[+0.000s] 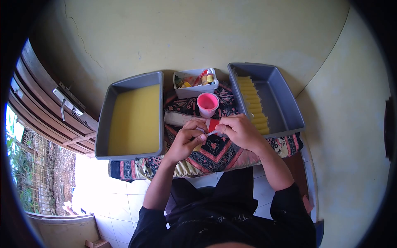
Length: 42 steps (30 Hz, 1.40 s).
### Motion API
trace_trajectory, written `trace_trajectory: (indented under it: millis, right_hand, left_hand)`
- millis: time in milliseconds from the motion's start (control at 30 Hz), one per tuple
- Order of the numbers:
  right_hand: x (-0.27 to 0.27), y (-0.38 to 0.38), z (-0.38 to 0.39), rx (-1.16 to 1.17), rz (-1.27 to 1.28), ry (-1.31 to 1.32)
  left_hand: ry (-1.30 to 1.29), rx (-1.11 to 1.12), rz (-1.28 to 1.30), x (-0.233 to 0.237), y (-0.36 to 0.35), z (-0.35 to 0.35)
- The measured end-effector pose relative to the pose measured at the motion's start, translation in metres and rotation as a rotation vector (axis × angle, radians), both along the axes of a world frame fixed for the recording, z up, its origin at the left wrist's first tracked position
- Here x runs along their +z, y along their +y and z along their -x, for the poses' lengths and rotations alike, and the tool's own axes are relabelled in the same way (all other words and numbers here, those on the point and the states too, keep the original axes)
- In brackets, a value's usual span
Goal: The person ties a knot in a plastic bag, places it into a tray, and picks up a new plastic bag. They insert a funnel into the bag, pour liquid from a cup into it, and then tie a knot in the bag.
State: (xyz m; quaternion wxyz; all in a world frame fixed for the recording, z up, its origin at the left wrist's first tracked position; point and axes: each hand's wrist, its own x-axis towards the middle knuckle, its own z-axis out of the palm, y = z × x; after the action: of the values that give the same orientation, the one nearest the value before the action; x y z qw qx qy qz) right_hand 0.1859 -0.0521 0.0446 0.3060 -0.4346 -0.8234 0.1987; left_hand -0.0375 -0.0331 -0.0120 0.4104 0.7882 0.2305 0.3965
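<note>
Both hands meet over the front of the cloth-covered table, fingers pinched. My left hand and my right hand grip a thin clear plastic bag, its whitish twisted end stretched between them. Some yellow shows below my left fingers, probably the bag's lower part; most of it is hidden. Just beyond the hands stands a pink cup. A pale plastic packet with a red end lies behind my left hand.
A grey tub of yellow liquid stands left. In the right grey tub, several yellow-filled tubes lie in a row. A white basket with small bottles and packets sits at the back. A wooden door stands open at left.
</note>
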Motion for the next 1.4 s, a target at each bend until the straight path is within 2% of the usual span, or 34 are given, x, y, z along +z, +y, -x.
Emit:
trace_trajectory:
  millis: [33, 100, 133, 200, 233, 300, 333, 400, 533, 633, 667, 733, 767, 800, 900, 1133, 1300, 1400]
  right_hand:
    - [-0.001, 0.000, -0.001, 0.000, 0.000, 0.001]
    - [-0.006, -0.002, -0.003, 0.010, 0.304, 0.122]
    - [-0.011, -0.001, -0.005, 0.009, 0.306, 0.123]
    - [-0.024, 0.003, -0.008, 0.089, 0.660, 0.382]
    - [-0.028, 0.004, -0.009, 0.089, 0.662, 0.381]
    - [-0.034, 0.002, -0.009, 0.102, 1.034, 0.809]
    - [-0.037, 0.001, -0.008, 0.102, 1.036, 0.809]
    - [-0.040, -0.002, -0.001, 0.043, 1.083, 0.995]
    - [-0.037, -0.009, 0.015, 0.054, 1.048, 1.069]
    - [-0.045, -0.010, 0.024, -0.034, 0.716, 0.759]
    - [-0.054, -0.009, 0.025, -0.037, 0.718, 0.759]
    - [-0.070, -0.007, 0.027, -0.071, 0.327, 0.415]
    - [-0.063, -0.012, 0.032, -0.124, 0.167, 0.348]
    - [-0.062, -0.014, 0.033, -0.124, 0.165, 0.347]
    - [-0.059, -0.018, 0.037, -0.204, -0.248, -0.004]
    - [-0.064, -0.016, 0.036, -0.203, -0.341, -0.184]
    - [-0.062, -0.018, 0.033, -0.226, -0.146, -0.331]
    - [-0.063, -0.017, 0.028, -0.174, -0.066, -0.301]
  left_hand:
    - [-0.012, 0.022, 0.007, -0.002, -0.001, 0.000]
    - [-0.010, 0.045, -0.002, -0.008, -0.003, 0.000]
    - [-0.009, 0.071, -0.010, -0.011, -0.004, 0.001]
    - [-0.021, 0.112, -0.019, -0.020, -0.008, -0.001]
    - [-0.034, 0.152, -0.029, -0.025, -0.009, -0.003]
    - [-0.030, 0.193, -0.094, -0.034, -0.007, -0.005]
    - [-0.024, 0.234, -0.161, -0.038, -0.008, -0.006]
    - [-0.014, 0.265, -0.179, -0.038, -0.009, -0.008]
    - [0.045, 0.360, -0.279, -0.042, -0.013, -0.014]
    - [0.067, 0.408, -0.258, -0.042, -0.016, -0.019]
    - [0.075, 0.421, -0.218, -0.043, -0.017, -0.020]
    - [0.058, 0.428, -0.176, -0.049, -0.017, -0.022]
    - [0.040, 0.437, -0.139, -0.052, -0.017, -0.024]
    - [0.038, 0.437, -0.140, -0.052, -0.016, -0.025]
    - [0.081, 0.460, -0.241, -0.053, -0.016, -0.029]
    - [0.155, 0.501, -0.329, -0.053, -0.020, -0.034]
    - [0.223, 0.533, -0.466, -0.051, -0.023, -0.035]
    - [0.243, 0.528, -0.519, -0.054, -0.024, -0.034]
